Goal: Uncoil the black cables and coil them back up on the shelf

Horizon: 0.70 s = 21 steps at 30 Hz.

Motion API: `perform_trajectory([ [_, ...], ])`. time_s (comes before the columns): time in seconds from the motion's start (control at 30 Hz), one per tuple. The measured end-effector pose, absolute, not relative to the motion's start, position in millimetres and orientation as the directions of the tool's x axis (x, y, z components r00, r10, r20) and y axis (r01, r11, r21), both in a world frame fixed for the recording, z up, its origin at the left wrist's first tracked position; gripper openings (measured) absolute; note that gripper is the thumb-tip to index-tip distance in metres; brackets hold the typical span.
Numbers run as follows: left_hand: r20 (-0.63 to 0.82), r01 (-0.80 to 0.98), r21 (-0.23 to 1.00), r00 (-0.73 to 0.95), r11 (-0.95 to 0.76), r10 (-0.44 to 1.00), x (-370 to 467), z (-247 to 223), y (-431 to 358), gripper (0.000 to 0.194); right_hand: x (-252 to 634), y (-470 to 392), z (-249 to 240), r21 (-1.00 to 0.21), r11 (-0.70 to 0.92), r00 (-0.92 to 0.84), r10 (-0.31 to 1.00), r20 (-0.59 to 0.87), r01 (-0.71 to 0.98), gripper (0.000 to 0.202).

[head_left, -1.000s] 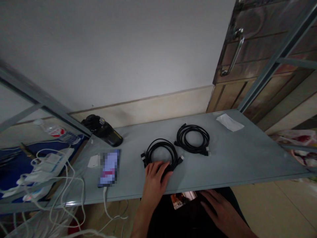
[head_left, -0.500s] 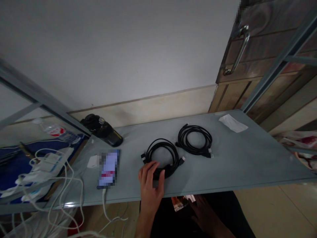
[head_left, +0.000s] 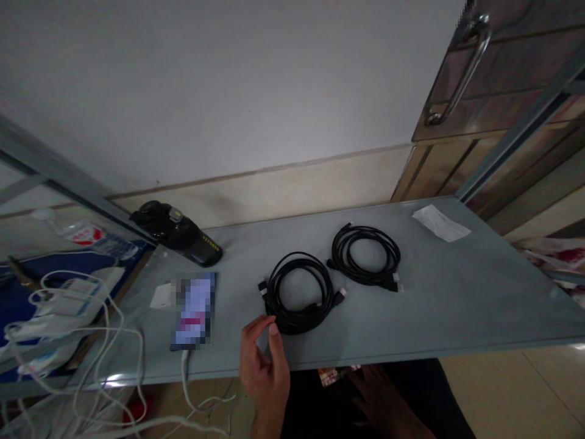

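A coiled black cable [head_left: 326,305] with plugs at its ends lies flat on the grey table. My left hand [head_left: 265,360] is at its near left edge, fingers bent and a gap between thumb and forefinger; the tips come close to the coil, and I cannot tell whether they touch it. Behind and to the right lies a second coiled black cable [head_left: 336,253]. Below the table edge, my right hand [head_left: 377,390] rests on dark trousers with fingers stretched out, in dim light. A colourful printed piece [head_left: 329,376] is beside it, partly hidden by the table.
On the left are a phone [head_left: 195,311] with a white cable, a small white piece [head_left: 161,296] and a black bottle [head_left: 183,238] lying down. White cords [head_left: 107,341] tangle around a power strip. White paper [head_left: 441,223] is at the back right. Metal posts flank the table [head_left: 434,305].
My left hand has drawn back from over the near coil toward the table's front edge. Both coils stay in place on the table. The camera view has shifted slightly.
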<state>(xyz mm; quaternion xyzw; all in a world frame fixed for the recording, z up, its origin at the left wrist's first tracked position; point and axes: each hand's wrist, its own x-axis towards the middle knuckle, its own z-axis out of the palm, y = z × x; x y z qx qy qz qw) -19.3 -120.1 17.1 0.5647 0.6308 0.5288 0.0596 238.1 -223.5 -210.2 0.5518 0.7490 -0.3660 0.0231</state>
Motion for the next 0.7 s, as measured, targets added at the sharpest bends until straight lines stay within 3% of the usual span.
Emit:
perform_trajectory([
  [0.53,0.524,0.658,0.724,-0.327,-0.209,0.786,-18.2,20.5,-117.1,0.015,231.3,-218.4,-205.2,-0.528,0.116,-0.382,0.819,-0.429,0.841,0.078],
  [0.7,0.541,0.654,0.719,-0.316,-0.235,0.780,-18.1,21.2,-115.7,0.013,231.0,-215.7,-197.8,-0.509,0.088,-0.370,0.792,-0.486,0.856,0.079],
])
